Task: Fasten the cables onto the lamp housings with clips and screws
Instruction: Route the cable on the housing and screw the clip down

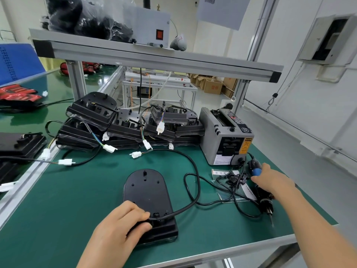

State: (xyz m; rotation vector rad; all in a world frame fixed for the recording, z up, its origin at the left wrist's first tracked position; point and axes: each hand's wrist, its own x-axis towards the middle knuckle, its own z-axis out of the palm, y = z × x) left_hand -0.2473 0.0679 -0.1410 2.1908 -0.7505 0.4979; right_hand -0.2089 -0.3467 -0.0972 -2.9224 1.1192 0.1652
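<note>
Black plastic oval lamp housing [146, 192] lies flat on the green-matted bench [77, 200], its black round cable [198, 182] looping rightward. The left hand [119, 227] grips the housing's near end, fingers curled at the cable. The right hand [272, 180] closes around a black-and-blue electric screwdriver [265, 204] lying beside small black clips [234, 180].

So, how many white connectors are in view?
10 at least: five white connectors on the housing pile, one on the green mat, three by the left rail, one on the left table. More may be hidden.
</note>
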